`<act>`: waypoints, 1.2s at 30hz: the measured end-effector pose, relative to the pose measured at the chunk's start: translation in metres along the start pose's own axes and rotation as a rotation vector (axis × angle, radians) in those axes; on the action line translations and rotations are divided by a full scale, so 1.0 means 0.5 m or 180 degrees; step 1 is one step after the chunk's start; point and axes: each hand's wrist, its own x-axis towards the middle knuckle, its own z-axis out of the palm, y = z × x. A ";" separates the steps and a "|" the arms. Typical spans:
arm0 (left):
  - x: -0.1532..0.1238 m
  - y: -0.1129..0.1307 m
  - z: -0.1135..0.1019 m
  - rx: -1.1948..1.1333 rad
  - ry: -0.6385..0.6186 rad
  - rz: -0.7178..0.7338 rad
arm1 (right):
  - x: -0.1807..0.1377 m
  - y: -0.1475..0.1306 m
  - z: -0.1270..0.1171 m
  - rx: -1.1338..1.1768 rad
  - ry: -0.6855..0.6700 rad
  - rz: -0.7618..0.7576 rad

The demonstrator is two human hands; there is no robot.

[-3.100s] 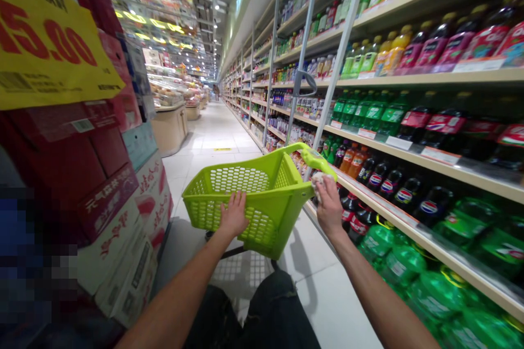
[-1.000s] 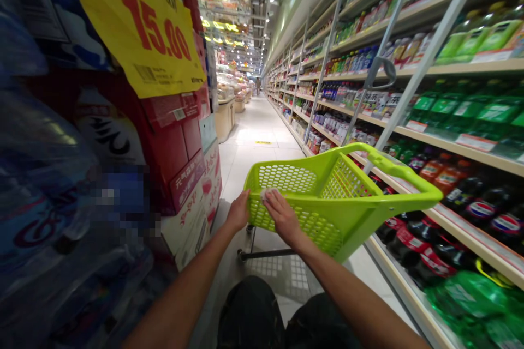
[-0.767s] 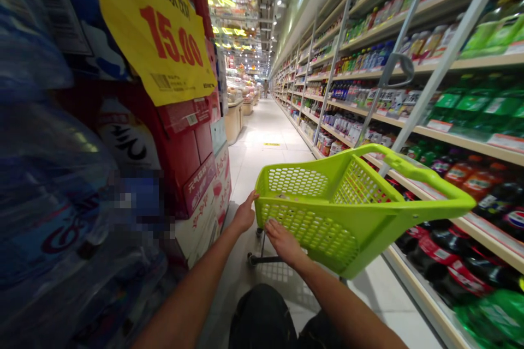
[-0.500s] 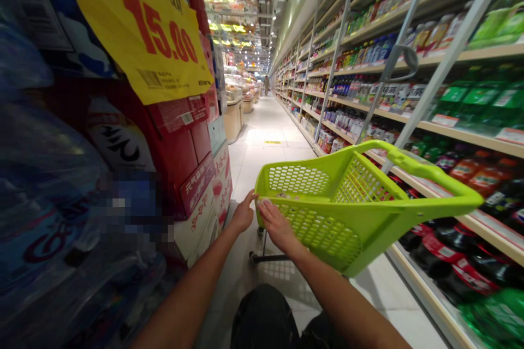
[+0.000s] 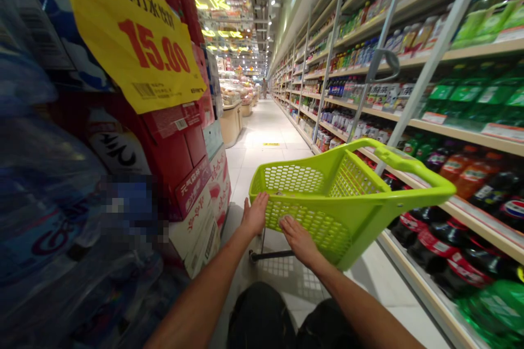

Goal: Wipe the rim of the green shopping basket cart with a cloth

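Observation:
A lime-green shopping cart (image 5: 319,223) with a perforated basket stands in front of me, its handle toward the right. My left hand (image 5: 256,214) rests at the near left corner of the basket, fingers stretched over the rim and thumb raised. Against the perforated near side, lower and to the right, lies my right hand (image 5: 299,240) with extended fingers. Something pale shows by its fingertips, too small to make out. Neither hand is wrapped around the cart. Part of the cart's dark wheel frame (image 5: 272,255) shows beneath the basket.
Shelves (image 5: 462,125) of bottled drinks line the right side. On the left are stacked drink cartons (image 5: 196,191), wrapped bottles (image 5: 53,229) and a yellow price sign (image 5: 151,49). A tiled aisle (image 5: 262,136) runs ahead, with a distant person (image 5: 264,87) and display counters (image 5: 231,122).
My left hand has shifted right, from the corner onto the near rim. My right hand has slid right and down along the basket side. The view has moved slightly.

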 end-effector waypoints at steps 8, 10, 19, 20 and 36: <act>0.013 0.060 -0.010 0.0207 -0.0005 0.0237 | 0.001 0.038 -0.032 -0.0204 0.0085 0.0156; 0.014 0.067 -0.010 0.0229 -0.0026 0.0195 | -0.029 0.039 -0.032 -0.0232 -0.0029 0.0072; 0.027 0.119 0.015 0.0283 0.0148 0.0431 | -0.044 0.083 -0.085 -0.0409 0.0107 0.0380; 0.027 0.123 0.016 0.0270 0.0131 0.0419 | -0.055 0.083 -0.086 -0.0426 0.0047 0.0321; 0.032 0.195 0.022 0.0207 0.0183 0.0536 | -0.101 0.120 -0.165 -0.0607 0.0196 0.0389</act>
